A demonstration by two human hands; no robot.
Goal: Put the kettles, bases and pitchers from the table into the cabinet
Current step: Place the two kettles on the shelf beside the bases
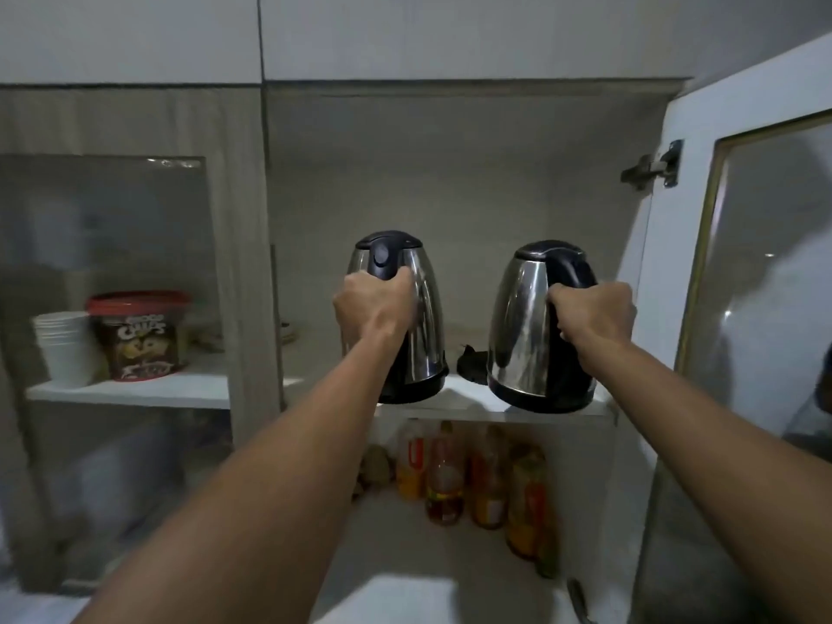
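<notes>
Two steel kettles with black lids and handles stand at the front of the cabinet's upper shelf (468,412). My left hand (371,304) grips the handle of the left kettle (425,317). My right hand (594,310) grips the handle of the right kettle (522,326). Both kettles are upright, their bottoms at the shelf edge. A black object (470,363), possibly a base or cord, lies on the shelf between and behind them. No pitchers are in view.
The cabinet door (738,263) with a glass pane stands open at the right. Several bottles (486,479) fill the lower shelf. Behind the shut glass door at left are stacked white cups (65,349) and a red-lidded tub (139,335).
</notes>
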